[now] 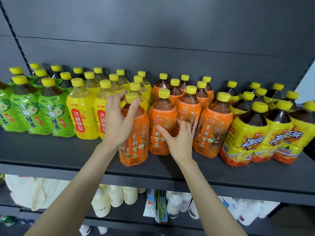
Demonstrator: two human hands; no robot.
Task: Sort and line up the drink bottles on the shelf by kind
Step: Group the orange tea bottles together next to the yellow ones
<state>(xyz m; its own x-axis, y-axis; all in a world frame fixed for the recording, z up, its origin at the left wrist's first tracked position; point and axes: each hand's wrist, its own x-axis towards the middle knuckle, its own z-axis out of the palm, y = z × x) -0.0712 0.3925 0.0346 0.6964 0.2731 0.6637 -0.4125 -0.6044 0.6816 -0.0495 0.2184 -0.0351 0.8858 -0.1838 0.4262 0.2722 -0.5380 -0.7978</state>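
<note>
On a dark shelf [51, 150] the yellow-capped drink bottles stand in groups by kind. From left to right these are green-label tea [29, 114], yellow-label pear drink [81, 116], orange-label jasmine tea [213, 130] and dark iced tea [247, 138]. One orange-label bottle [136, 142] stands forward of the rows, beside the yellow group. My left hand [117, 123] wraps its shoulder, thumb in front and fingers behind the neck. My right hand [179, 142] is open with fingers spread, its fingertips at the label of the neighbouring orange bottle [160, 116].
The shelf's front strip [221, 169] lies bare before the rows. Behind the bottles is a dark back panel [153, 31]. The lower shelf holds white and cream bottles [115, 196], tubes [162, 206] and cream bags [34, 189].
</note>
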